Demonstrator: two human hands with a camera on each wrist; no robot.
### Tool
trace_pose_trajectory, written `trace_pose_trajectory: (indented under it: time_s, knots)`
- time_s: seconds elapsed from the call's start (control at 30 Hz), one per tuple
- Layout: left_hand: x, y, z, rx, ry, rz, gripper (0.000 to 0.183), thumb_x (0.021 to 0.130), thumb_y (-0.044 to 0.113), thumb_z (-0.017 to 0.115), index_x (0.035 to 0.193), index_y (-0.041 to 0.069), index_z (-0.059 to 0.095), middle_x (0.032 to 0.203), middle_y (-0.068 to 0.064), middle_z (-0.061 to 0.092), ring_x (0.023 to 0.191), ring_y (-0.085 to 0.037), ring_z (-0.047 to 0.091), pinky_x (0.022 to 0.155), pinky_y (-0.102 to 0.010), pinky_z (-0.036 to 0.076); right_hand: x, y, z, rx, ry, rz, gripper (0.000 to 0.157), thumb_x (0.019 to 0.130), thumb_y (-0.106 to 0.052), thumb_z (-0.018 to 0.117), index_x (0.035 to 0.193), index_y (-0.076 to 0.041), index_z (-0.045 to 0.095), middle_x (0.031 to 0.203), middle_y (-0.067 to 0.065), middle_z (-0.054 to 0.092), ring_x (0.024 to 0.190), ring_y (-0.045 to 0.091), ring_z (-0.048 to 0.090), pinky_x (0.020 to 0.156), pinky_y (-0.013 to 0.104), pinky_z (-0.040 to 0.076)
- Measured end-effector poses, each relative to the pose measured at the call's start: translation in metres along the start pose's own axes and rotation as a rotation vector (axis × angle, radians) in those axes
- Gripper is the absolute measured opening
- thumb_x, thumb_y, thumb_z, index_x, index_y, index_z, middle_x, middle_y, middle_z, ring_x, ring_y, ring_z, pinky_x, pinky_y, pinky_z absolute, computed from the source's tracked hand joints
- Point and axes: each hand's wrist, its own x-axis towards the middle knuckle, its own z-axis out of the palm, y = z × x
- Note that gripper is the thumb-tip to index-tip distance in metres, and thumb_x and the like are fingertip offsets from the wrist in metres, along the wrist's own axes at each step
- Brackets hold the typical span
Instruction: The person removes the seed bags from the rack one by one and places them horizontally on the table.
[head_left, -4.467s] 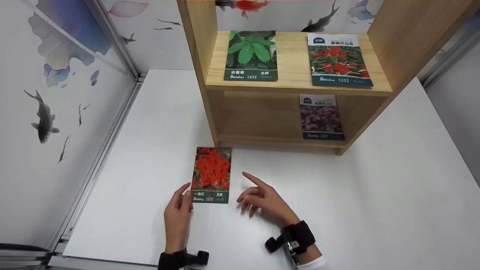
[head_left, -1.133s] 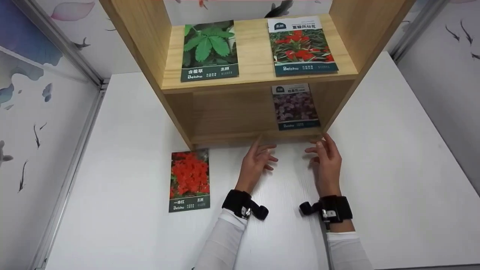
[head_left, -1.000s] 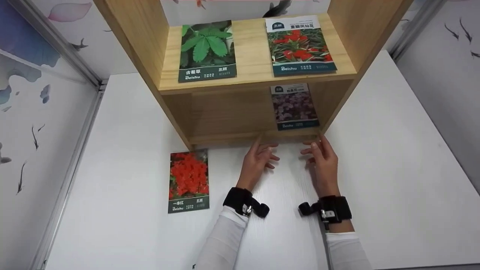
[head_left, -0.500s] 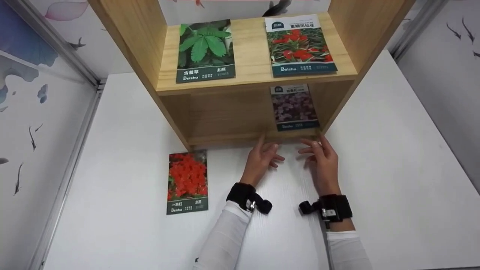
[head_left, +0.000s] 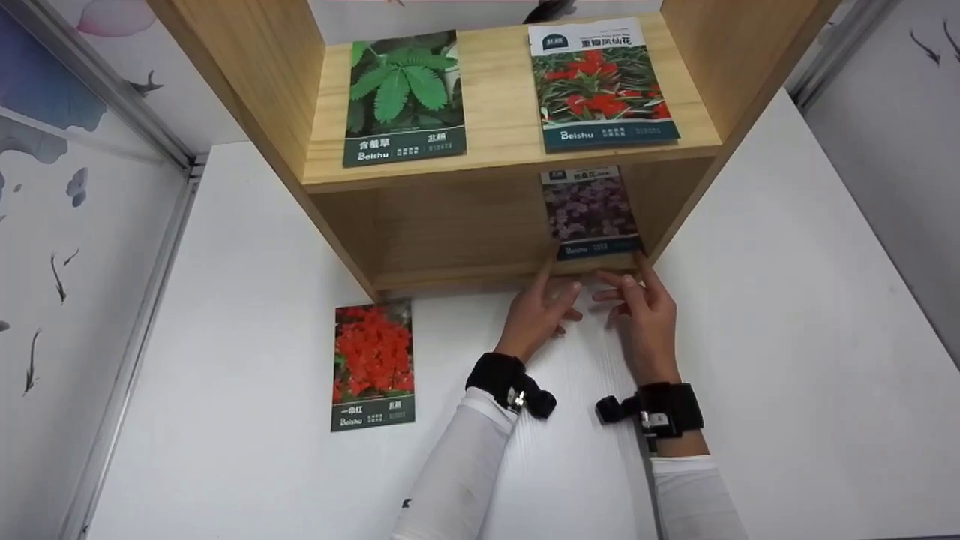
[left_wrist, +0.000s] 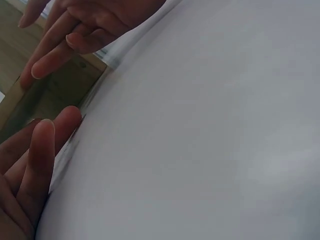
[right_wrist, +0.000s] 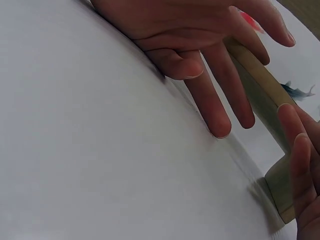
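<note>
A seed packet with purple flowers (head_left: 591, 210) stands leaning on the lower shelf at its right end. My left hand (head_left: 534, 319) reaches its index finger to the packet's lower left corner. At the lower right corner is the index finger of my right hand (head_left: 646, 322). Both hands have their other fingers loosely bent and grip nothing; whether the fingertips touch the packet cannot be told. In the left wrist view, the left hand (left_wrist: 30, 175) and the right hand (left_wrist: 95, 25) appear near the shelf's bottom board, and the packet is not visible there.
A wooden shelf unit (head_left: 510, 169) stands on the white table (head_left: 787, 360). Its upper board bears a green-leaf packet (head_left: 406, 97) and a red-flower packet (head_left: 602, 90). Another packet with red blooms (head_left: 373, 364) lies on the table by the unit's left foot.
My hands have left the red-bloom packet on the table and gone right to the shelf. Lately the left hand has slid right, toward the purple packet's left corner; the right has hardly moved.
</note>
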Motion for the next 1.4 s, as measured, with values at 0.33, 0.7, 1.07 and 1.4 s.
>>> trace_pose_trajectory:
  time_s: [0.33, 0.7, 1.07, 1.4]
  knots:
    - [0.004, -0.004, 0.002, 0.151, 0.082, 0.116, 0.057, 0.084, 0.060, 0.044, 0.133, 0.055, 0.015, 0.070, -0.001, 0.061, 0.056, -0.014, 0.057, 0.046, -0.029, 0.047, 0.001, 0.003, 0.001, 0.093, -0.032, -0.043, 0.050, 0.094, -0.031, 0.045, 0.140, -0.023, 0.029, 0.107, 0.013, 0.063, 0.082, 0.034, 0.061, 0.053, 0.034, 0.046]
    - [0.000, -0.010, 0.006, 0.137, 0.092, 0.135, 0.051, 0.086, 0.054, 0.044, 0.133, 0.051, 0.023, 0.088, 0.003, 0.061, 0.059, -0.011, 0.058, 0.050, -0.026, 0.048, -0.002, 0.009, -0.005, 0.095, 0.003, -0.009, 0.050, 0.093, -0.032, 0.045, 0.140, -0.026, 0.028, 0.108, 0.012, 0.062, 0.084, 0.035, 0.060, 0.054, 0.034, 0.046]
    - [-0.006, -0.011, 0.002, 0.059, 0.135, 0.118, 0.045, 0.086, 0.051, 0.048, 0.129, 0.046, 0.033, 0.090, 0.002, 0.061, 0.059, -0.014, 0.060, 0.056, -0.027, 0.049, -0.005, -0.002, -0.004, 0.078, -0.016, 0.004, 0.051, 0.094, -0.028, 0.044, 0.142, -0.023, 0.025, 0.112, 0.014, 0.060, 0.087, 0.031, 0.061, 0.057, 0.038, 0.048]
    - [-0.012, -0.011, -0.005, -0.054, 0.150, 0.162, 0.043, 0.087, 0.046, 0.051, 0.127, 0.038, 0.040, 0.094, 0.000, 0.061, 0.068, -0.017, 0.061, 0.059, -0.028, 0.051, 0.000, 0.003, -0.007, 0.113, 0.009, 0.017, 0.046, 0.091, -0.034, 0.049, 0.135, -0.026, 0.039, 0.112, 0.011, 0.061, 0.089, 0.031, 0.061, 0.060, 0.033, 0.049]
